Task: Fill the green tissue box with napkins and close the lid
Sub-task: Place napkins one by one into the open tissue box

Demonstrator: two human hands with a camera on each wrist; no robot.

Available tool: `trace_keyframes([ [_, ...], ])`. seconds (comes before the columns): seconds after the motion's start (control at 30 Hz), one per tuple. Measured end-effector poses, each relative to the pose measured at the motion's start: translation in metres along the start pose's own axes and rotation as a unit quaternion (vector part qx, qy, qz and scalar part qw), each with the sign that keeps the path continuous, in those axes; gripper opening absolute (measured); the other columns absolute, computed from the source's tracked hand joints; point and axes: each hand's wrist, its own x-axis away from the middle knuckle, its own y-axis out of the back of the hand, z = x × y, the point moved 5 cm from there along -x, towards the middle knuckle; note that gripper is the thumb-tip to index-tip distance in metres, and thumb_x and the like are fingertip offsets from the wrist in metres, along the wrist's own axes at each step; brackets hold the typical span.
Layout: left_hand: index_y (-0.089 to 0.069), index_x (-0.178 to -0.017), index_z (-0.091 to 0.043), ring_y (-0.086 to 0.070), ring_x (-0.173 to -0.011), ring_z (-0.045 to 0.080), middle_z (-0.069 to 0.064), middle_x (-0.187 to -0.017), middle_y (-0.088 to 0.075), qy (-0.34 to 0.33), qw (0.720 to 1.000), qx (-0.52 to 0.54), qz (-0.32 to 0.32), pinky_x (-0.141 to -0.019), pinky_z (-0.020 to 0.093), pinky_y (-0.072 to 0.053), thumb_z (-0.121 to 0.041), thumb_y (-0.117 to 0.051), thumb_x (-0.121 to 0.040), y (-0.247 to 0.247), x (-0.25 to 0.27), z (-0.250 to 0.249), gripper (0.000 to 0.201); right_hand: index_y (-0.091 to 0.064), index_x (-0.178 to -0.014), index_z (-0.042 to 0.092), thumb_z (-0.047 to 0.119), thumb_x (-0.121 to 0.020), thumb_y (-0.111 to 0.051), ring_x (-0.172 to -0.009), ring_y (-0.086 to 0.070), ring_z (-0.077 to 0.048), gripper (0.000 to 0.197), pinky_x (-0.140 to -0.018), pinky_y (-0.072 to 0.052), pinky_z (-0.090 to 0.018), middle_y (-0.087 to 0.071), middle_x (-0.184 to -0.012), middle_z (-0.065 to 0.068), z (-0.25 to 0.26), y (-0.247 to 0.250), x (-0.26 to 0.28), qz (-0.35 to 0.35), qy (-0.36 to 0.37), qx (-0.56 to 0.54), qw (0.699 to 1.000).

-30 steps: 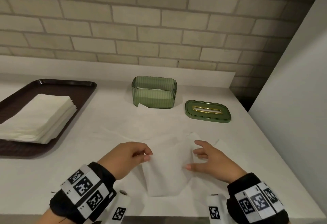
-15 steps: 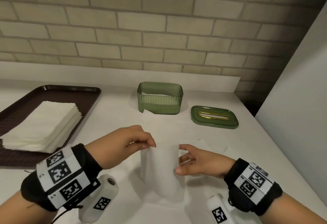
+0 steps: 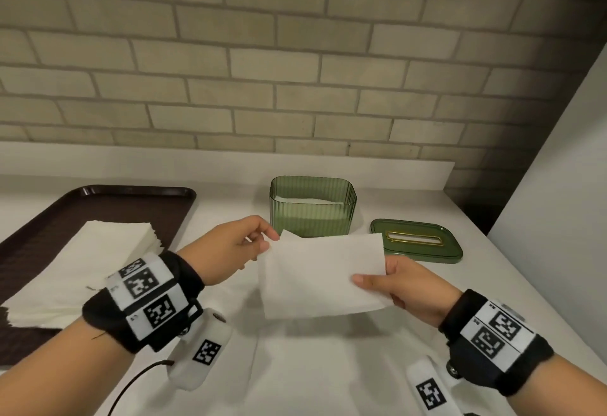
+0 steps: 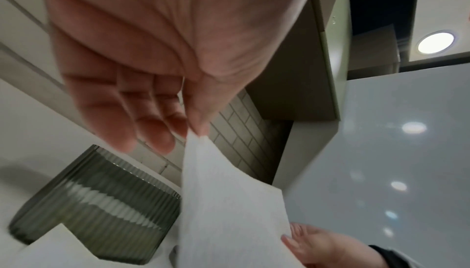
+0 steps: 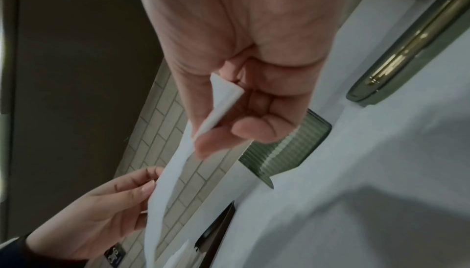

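While the left hand and right hand each pinch an end of the napkin above the counter, the green tissue box stands open behind it, lid just beside. Only the right wrist view shows the napkin's corner curling inside those bent fingers; the head view alone shows the napkin stack on the tray.

The translucent green ribbed plastic tissue box stands upright and open at the back of the white tabletop, with white napkins lying low inside it. Its flat green lid with a gold-rimmed slot lies just beside the box, on its right. A folded white paper napkin is held in the air, in front of the box. A stack of white napkins rests on the dark brown tray at the left.
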Motion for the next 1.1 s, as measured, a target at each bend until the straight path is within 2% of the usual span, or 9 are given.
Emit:
trace_keyframes([
  [0.1,-0.059,-0.096,-0.025,-0.057,-0.067,0.010,-0.006,-0.087,-0.051,0.014,0.998,0.057,-0.036,-0.074,0.024,-0.056,-0.013,-0.049,-0.095,0.010,-0.029,0.003,0.016,-0.068,-0.103,0.011,0.019,-0.083,-0.069,-0.070,-0.064,-0.006,0.021,-0.053,-0.048,-0.017,-0.072,-0.095,0.000,0.020,0.007,-0.013,-0.060,0.004,0.016,0.998],
  [0.3,-0.049,-0.087,-0.019,-0.052,-0.067,0.014,0.002,-0.089,-0.047,0.071,0.962,0.234,-0.121,-0.049,0.021,-0.052,-0.003,-0.052,-0.092,0.025,-0.095,0.005,0.018,-0.062,-0.109,0.008,0.008,-0.088,-0.062,-0.065,-0.059,-0.007,0.020,-0.049,-0.044,-0.013,-0.066,-0.093,-0.003,0.062,0.020,-0.053,-0.134,0.011,-0.037,0.990],
  [0.4,-0.047,-0.108,-0.015,-0.052,-0.081,0.018,0.002,-0.100,-0.050,0.088,0.963,0.223,-0.128,-0.066,0.031,-0.047,-0.013,-0.067,-0.085,0.026,-0.125,0.010,0.031,-0.057,-0.117,0.004,0.005,-0.088,-0.061,-0.071,-0.058,-0.012,0.029,-0.051,-0.046,-0.014,-0.064,-0.101,-0.006,0.077,0.025,-0.077,-0.160,0.030,-0.029,0.986],
  [0.47,-0.046,-0.121,-0.009,-0.050,-0.091,0.017,0.005,-0.107,-0.051,0.075,0.971,0.176,-0.141,-0.077,0.028,-0.043,-0.011,-0.071,-0.081,0.026,-0.141,0.012,0.047,-0.054,-0.121,0.001,0.002,-0.088,-0.060,-0.067,-0.058,-0.012,0.034,-0.048,-0.046,-0.013,-0.063,-0.093,-0.005,0.083,0.029,-0.095,-0.177,0.036,-0.023,0.983],
  [0.67,-0.050,-0.121,-0.004,-0.050,-0.119,0.025,0.014,-0.128,-0.052,0.061,0.975,0.131,-0.166,-0.096,0.029,-0.040,-0.002,-0.072,-0.077,0.021,-0.179,0.033,0.049,-0.042,-0.128,-0.001,-0.003,-0.090,-0.056,-0.062,-0.058,-0.014,0.041,-0.038,-0.044,-0.014,-0.057,-0.083,-0.006,0.081,0.053,-0.149,-0.231,-0.010,-0.034,0.972],
  [0.83,-0.063,-0.111,-0.012,-0.052,-0.118,0.019,0.005,-0.120,-0.060,0.065,0.982,0.062,-0.164,-0.088,0.018,-0.036,-0.007,-0.070,-0.080,0.017,-0.200,0.042,0.032,-0.029,-0.143,0.005,0.007,-0.087,-0.065,-0.088,-0.055,-0.021,0.067,-0.058,-0.054,-0.029,-0.044,-0.131,-0.011,0.071,0.066,-0.182,-0.264,-0.047,0.068,0.961],
  [0.9,-0.067,-0.106,-0.016,-0.054,-0.115,0.017,0.002,-0.118,-0.062,0.063,0.986,0.010,-0.156,-0.087,0.016,-0.036,-0.010,-0.069,-0.081,0.015,-0.205,0.042,0.026,-0.034,-0.139,0.005,0.010,-0.083,-0.068,-0.083,-0.058,-0.022,0.066,-0.064,-0.058,-0.033,-0.045,-0.128,-0.011,0.070,0.070,-0.191,-0.261,-0.041,0.120,0.957],
  [1.03,-0.068,-0.112,-0.018,-0.056,-0.111,0.018,0.003,-0.120,-0.061,0.074,0.985,-0.117,-0.107,-0.085,0.014,-0.036,-0.017,-0.069,-0.083,0.006,-0.211,0.035,0.029,-0.038,-0.136,0.007,0.009,-0.082,-0.068,-0.101,-0.058,-0.026,0.061,-0.051,-0.053,-0.022,-0.048,-0.133,-0.012,0.073,0.073,-0.197,-0.227,-0.031,0.236,0.944],
  [1.1,-0.065,-0.117,-0.017,-0.056,-0.113,0.018,0.004,-0.124,-0.058,0.089,0.981,-0.153,-0.084,-0.088,0.016,-0.038,-0.020,-0.068,-0.084,0.000,-0.212,0.033,0.034,-0.036,-0.138,0.008,0.010,-0.083,-0.066,-0.112,-0.056,-0.026,0.063,-0.064,-0.054,-0.025,-0.048,-0.133,-0.012,0.075,0.072,-0.199,-0.206,-0.038,0.312,0.927],
])
